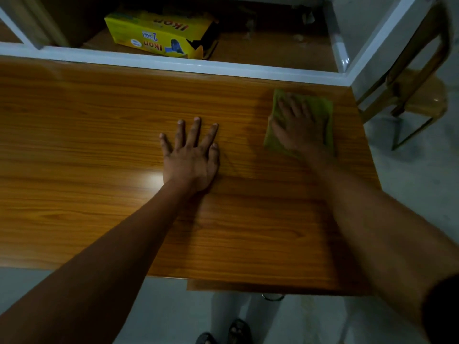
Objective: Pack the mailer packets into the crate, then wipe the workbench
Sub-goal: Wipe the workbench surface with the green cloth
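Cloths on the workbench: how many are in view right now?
1. A green cloth lies near the workbench's far right corner, under the right hand. The left hand rests flat on bare wood. None seems hidden.

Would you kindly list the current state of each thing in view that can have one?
Left hand: open, fingers spread, flat on the workbench.
Right hand: open, pressing flat on the green cloth.
Green cloth: spread flat near the workbench's far right corner.
Yellow box: lying on its side, end flap open.
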A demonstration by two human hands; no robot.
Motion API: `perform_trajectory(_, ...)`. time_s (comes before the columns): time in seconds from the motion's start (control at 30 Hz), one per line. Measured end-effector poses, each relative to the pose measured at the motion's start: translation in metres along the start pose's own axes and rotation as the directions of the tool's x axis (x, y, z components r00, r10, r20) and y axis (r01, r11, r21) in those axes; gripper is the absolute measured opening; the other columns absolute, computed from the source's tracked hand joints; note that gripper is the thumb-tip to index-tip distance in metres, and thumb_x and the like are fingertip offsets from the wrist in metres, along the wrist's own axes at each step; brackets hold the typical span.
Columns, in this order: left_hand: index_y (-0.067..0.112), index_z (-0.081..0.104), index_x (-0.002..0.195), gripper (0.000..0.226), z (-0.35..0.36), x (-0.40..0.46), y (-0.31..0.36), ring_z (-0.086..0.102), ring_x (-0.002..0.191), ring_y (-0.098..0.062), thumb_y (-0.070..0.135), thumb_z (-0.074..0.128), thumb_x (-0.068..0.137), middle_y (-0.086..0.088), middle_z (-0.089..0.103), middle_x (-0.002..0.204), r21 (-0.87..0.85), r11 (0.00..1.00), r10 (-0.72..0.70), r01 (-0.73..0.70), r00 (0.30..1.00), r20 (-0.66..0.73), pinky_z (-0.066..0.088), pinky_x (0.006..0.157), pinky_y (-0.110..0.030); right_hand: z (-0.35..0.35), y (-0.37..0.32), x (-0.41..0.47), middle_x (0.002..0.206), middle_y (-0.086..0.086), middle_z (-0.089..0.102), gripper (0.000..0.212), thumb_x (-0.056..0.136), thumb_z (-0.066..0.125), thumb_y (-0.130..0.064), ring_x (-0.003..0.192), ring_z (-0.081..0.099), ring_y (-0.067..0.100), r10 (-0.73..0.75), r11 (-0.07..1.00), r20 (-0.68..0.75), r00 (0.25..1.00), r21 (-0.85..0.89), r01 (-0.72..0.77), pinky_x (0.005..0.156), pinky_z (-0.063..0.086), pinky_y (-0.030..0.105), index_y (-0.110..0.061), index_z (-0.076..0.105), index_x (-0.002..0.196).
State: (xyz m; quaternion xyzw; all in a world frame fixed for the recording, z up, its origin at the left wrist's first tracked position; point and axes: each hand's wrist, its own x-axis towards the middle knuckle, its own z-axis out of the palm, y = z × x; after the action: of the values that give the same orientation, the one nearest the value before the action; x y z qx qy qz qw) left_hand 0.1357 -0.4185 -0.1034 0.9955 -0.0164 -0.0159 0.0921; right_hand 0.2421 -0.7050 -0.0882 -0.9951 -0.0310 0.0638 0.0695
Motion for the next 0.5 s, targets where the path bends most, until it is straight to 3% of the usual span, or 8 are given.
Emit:
perform_trajectory(0.1, 0.052, -0.009, 0.165, 0.059, 0.001, -0.002, 0.0, -0.014, 0.163, -0.033, 0.061, 0.003, 0.107, 0.004, -0.01, 0.178, 0.027, 1.0, -0.005, 0.006, 1.0, -0.021, -0.005, 0.125, -0.072, 0.01, -0.029, 0.003, 0.178, -0.006, 0.003, 0.074, 0.101, 0.018, -0.074, 0.163, 0.003, 0.03, -0.016, 0.999, -0.028, 0.999, 0.033, 0.017, 0.117, 0.006, 0.082, -0.041, 0.009, 0.167)
perform_trajectory(0.27, 0.051, -0.001, 0.167, 0.06, -0.003, -0.003, 0.002, -0.008, 0.165, -0.03, 0.058, 0.005, 0.108, 0.008, -0.004, 0.179, 0.029, 0.999, -0.014, 0.014, 1.0, -0.006, -0.003, 0.126, -0.069, 0.044, -0.097, -0.143, 0.177, -0.013, -0.003, 0.071, 0.102, 0.017, -0.07, 0.164, -0.005, 0.024, -0.157, 0.988, -0.063, 0.986, -0.006, 0.157, 0.117, -0.006, 0.079, -0.044, 0.007, 0.167)
perform_trajectory(0.4, 0.038, 0.01, 0.17, 0.067, -0.008, -0.03, 0.008, -0.002, 0.165, -0.024, 0.057, 0.002, 0.106, 0.008, 0.004, 0.179, -0.089, 0.995, -0.031, 0.034, 0.999, 0.041, 0.0, 0.13, -0.059, 0.049, -0.097, -0.208, 0.176, -0.01, -0.013, 0.072, 0.104, 0.016, -0.068, 0.163, -0.015, 0.021, -0.181, 0.983, -0.037, 0.983, 0.002, 0.181, 0.119, -0.01, 0.075, -0.039, -0.002, 0.168)
perform_trajectory(0.5, 0.034, 0.0, 0.171, 0.066, -0.011, -0.081, 0.029, -0.006, 0.165, -0.023, 0.057, 0.005, 0.109, 0.006, -0.004, 0.179, -0.19, 0.981, 0.039, -0.033, 0.999, 0.027, -0.002, 0.129, -0.059, 0.029, -0.08, -0.218, 0.176, -0.003, -0.016, 0.072, 0.108, 0.024, -0.056, 0.163, -0.013, 0.02, -0.146, 0.98, -0.123, 0.982, 0.119, 0.16, 0.126, -0.008, 0.066, -0.029, -0.001, 0.17)
